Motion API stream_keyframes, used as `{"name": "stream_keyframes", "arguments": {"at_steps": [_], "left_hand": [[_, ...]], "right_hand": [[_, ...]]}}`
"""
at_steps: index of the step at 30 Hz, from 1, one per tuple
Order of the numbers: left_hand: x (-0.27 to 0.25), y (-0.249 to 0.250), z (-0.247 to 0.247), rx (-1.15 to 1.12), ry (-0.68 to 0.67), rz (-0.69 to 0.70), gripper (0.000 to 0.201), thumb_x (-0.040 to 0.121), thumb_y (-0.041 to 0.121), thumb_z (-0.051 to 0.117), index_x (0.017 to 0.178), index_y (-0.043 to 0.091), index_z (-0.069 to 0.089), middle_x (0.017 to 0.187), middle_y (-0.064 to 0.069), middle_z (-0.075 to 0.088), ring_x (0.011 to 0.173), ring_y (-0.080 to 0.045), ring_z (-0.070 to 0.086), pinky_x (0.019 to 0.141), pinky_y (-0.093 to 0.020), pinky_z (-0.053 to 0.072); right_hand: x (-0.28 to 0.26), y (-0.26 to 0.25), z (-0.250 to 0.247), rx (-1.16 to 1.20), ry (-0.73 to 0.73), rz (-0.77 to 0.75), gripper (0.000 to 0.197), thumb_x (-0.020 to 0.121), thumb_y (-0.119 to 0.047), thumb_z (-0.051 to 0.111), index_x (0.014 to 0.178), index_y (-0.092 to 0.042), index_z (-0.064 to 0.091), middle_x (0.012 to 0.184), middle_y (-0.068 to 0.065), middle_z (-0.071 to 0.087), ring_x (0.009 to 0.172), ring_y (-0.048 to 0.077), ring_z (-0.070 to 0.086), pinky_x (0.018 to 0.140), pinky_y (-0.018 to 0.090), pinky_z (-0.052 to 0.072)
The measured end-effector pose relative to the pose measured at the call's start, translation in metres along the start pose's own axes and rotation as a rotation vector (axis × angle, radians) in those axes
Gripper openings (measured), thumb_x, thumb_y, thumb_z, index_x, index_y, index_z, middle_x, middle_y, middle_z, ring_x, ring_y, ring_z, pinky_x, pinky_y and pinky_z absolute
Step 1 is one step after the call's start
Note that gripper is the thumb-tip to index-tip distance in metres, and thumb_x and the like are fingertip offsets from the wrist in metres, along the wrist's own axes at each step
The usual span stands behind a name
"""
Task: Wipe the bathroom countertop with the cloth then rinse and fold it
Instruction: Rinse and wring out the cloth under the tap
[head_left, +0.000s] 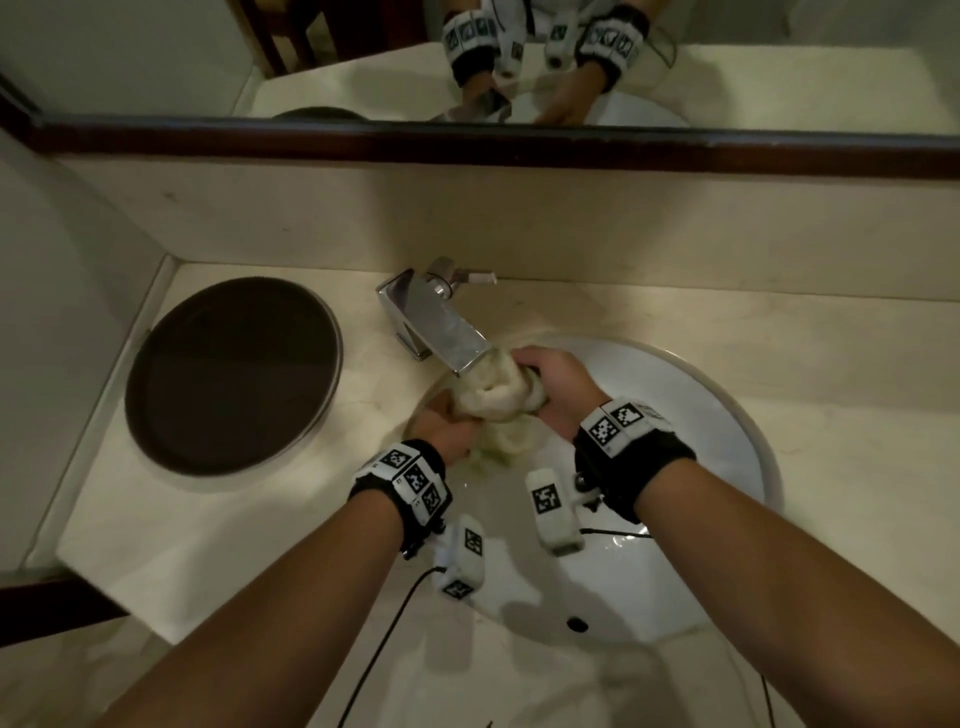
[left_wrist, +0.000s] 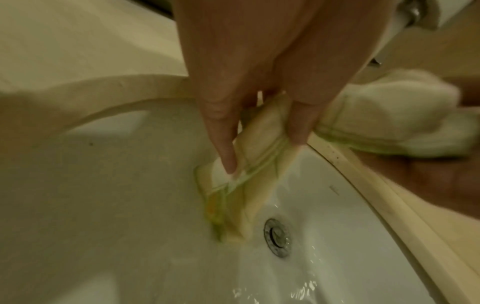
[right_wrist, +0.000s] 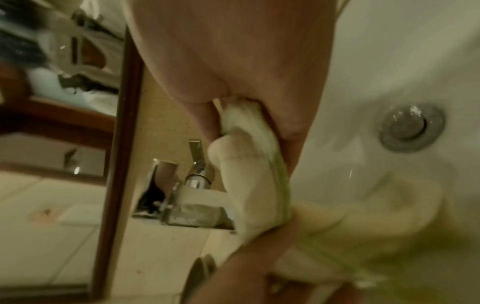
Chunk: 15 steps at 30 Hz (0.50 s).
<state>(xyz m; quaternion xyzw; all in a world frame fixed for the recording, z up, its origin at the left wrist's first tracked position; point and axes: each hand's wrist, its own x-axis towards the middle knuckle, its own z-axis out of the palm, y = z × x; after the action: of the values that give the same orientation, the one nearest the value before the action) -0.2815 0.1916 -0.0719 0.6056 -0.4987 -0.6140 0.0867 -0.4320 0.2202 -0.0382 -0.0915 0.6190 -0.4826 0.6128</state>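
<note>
A wet cream cloth (head_left: 493, 397) with a green edge is bunched just under the spout of the chrome faucet (head_left: 434, 319), over the white sink (head_left: 691, 467). My left hand (head_left: 449, 431) grips its lower left end; in the left wrist view my fingers (left_wrist: 226, 148) pinch a folded strip of cloth (left_wrist: 257, 170) that hangs toward the drain (left_wrist: 276, 236). My right hand (head_left: 550, 379) grips the upper right end, and the right wrist view shows the cloth (right_wrist: 252, 181) squeezed in my fist. Water lies on the basin floor by the drain.
A dark round tray (head_left: 234, 374) sits on the beige countertop (head_left: 779, 332) left of the faucet. A mirror with a dark wooden frame (head_left: 467, 140) runs along the back wall. The countertop's left edge (head_left: 104, 415) meets a side wall. Cables hang from both wrist bands.
</note>
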Motion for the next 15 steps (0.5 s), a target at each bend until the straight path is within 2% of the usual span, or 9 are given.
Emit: {"name": "stream_keyframes", "arguments": {"at_steps": [2, 3, 5, 6, 8, 10, 11, 13, 15], "left_hand": [[0.003, -0.001, 0.002, 0.018, 0.070, 0.064, 0.047, 0.072, 0.017, 0.072, 0.112, 0.037, 0.059, 0.108, 0.003, 0.070, 0.096, -0.022, 0.068, 0.085, -0.044, 0.057], [-0.002, 0.004, 0.002, 0.048, 0.096, 0.093, 0.044, 0.077, 0.014, 0.069, 0.114, 0.035, 0.058, 0.107, 0.003, 0.069, 0.093, -0.019, 0.067, 0.085, -0.038, 0.057], [-0.003, 0.008, 0.003, 0.131, 0.123, 0.123, 0.040, 0.081, 0.013, 0.064, 0.114, 0.033, 0.056, 0.092, 0.011, 0.066, 0.078, -0.009, 0.062, 0.073, -0.022, 0.053], [-0.006, 0.013, 0.004, 0.164, 0.129, 0.118, 0.039, 0.079, 0.014, 0.063, 0.110, 0.035, 0.055, 0.083, 0.014, 0.062, 0.071, -0.005, 0.059, 0.067, -0.020, 0.051], [-0.010, 0.019, 0.007, 0.242, 0.130, 0.122, 0.035, 0.069, 0.024, 0.061, 0.100, 0.037, 0.053, 0.078, 0.015, 0.060, 0.071, -0.011, 0.061, 0.069, -0.027, 0.055], [-0.013, 0.025, 0.011, 0.333, 0.131, 0.162, 0.036, 0.063, 0.027, 0.060, 0.099, 0.032, 0.057, 0.083, 0.010, 0.063, 0.077, -0.018, 0.063, 0.074, -0.033, 0.056], [-0.014, 0.027, 0.014, 0.354, 0.132, 0.206, 0.036, 0.067, 0.022, 0.062, 0.103, 0.026, 0.061, 0.087, 0.008, 0.064, 0.080, -0.018, 0.062, 0.074, -0.030, 0.053], [-0.014, 0.026, 0.017, 0.314, 0.124, 0.267, 0.036, 0.076, 0.009, 0.063, 0.112, 0.014, 0.064, 0.090, 0.002, 0.062, 0.083, -0.018, 0.061, 0.066, -0.021, 0.046], [-0.017, 0.019, 0.015, 0.227, 0.132, 0.275, 0.041, 0.077, 0.006, 0.067, 0.117, 0.010, 0.061, 0.090, 0.002, 0.063, 0.084, -0.017, 0.063, 0.058, -0.012, 0.042]], "right_hand": [[0.002, 0.002, -0.013, -0.330, 0.103, -0.032, 0.014, 0.093, -0.010, 0.053, 0.088, -0.003, 0.064, 0.084, 0.014, 0.063, 0.072, 0.026, 0.060, 0.058, 0.026, 0.051], [0.003, 0.005, -0.020, -0.475, 0.155, -0.029, 0.013, 0.092, -0.010, 0.052, 0.098, -0.005, 0.063, 0.088, 0.012, 0.060, 0.071, 0.024, 0.057, 0.058, 0.026, 0.048], [-0.002, 0.010, -0.028, -0.723, 0.239, -0.072, 0.035, 0.092, -0.014, 0.050, 0.126, -0.014, 0.054, 0.106, 0.006, 0.059, 0.089, 0.023, 0.058, 0.073, 0.025, 0.043], [-0.007, 0.010, -0.027, -0.800, 0.248, -0.121, 0.043, 0.093, -0.018, 0.050, 0.136, -0.018, 0.048, 0.117, 0.005, 0.058, 0.103, 0.023, 0.057, 0.082, 0.024, 0.040], [-0.010, 0.012, -0.014, -0.732, 0.176, -0.194, 0.049, 0.095, -0.030, 0.051, 0.143, -0.023, 0.043, 0.135, 0.007, 0.053, 0.122, 0.024, 0.051, 0.098, 0.029, 0.038], [-0.009, 0.016, 0.005, -0.599, 0.042, -0.159, 0.054, 0.090, -0.042, 0.054, 0.140, -0.023, 0.046, 0.134, 0.007, 0.053, 0.121, 0.024, 0.053, 0.100, 0.036, 0.040], [-0.007, 0.019, 0.014, -0.523, -0.002, -0.137, 0.049, 0.088, -0.043, 0.055, 0.130, -0.019, 0.052, 0.124, 0.007, 0.058, 0.110, 0.023, 0.058, 0.091, 0.036, 0.045], [0.000, 0.024, 0.024, -0.449, 0.066, -0.144, 0.032, 0.089, -0.039, 0.054, 0.105, -0.012, 0.061, 0.102, 0.006, 0.065, 0.089, 0.022, 0.063, 0.076, 0.037, 0.050], [0.006, 0.029, 0.024, -0.436, 0.159, -0.127, 0.029, 0.089, -0.037, 0.055, 0.100, -0.012, 0.063, 0.095, 0.006, 0.068, 0.087, 0.024, 0.065, 0.079, 0.040, 0.054]]}}
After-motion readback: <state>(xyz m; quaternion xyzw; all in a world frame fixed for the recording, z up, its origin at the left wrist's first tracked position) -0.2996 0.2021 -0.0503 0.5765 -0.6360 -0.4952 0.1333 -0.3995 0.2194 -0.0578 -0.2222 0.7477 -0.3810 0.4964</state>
